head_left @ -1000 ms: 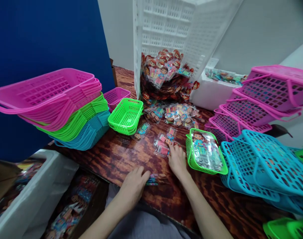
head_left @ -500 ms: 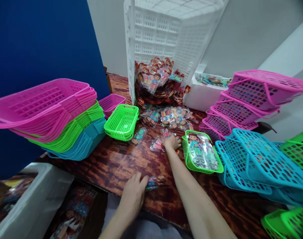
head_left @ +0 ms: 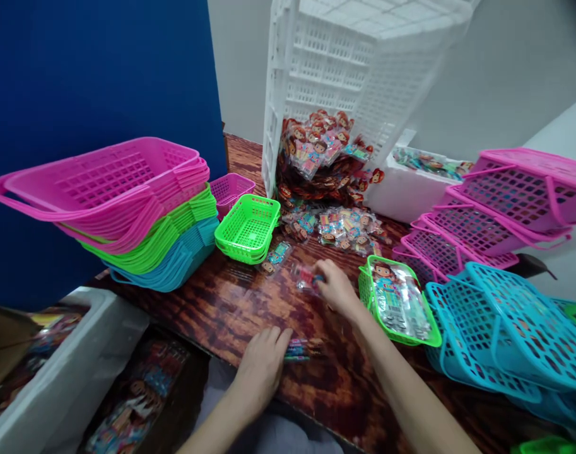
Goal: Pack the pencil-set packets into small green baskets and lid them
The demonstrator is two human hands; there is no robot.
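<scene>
The right hand (head_left: 337, 287) reaches over the middle of the brown-grained tabletop (head_left: 344, 394), its fingers curled narrow at a small clear packet (head_left: 306, 278) with pinkish-red contents; whether they grip it cannot be told through the blur. The packet lies to the left of those fingertips, its wrapper catching a little light, and its visible part runs roughly sideways across the table (the right end is hidden by the fingers, so its full long axis is uncertain). Nearer the person, the left hand (head_left: 264, 360) is palm down with its fingers close together, touching the left end of a small bundle of packets (head_left: 298, 350); how firmly it holds them cannot be told. The bundle shows blue, teal and purple edges layered one over another, its long axis running left to right and its brownish end pointing right, away from the left hand. Just right of the right hand stands a green basket (head_left: 368, 289) filled with shiny packets (head_left: 395, 302), the front one bearing a cartoon figure with its brown-haired head toward the far rim. Beyond the hands, a loose pile of similar packets (head_left: 347, 227) spreads before a white crate (head_left: 325, 66).
</scene>
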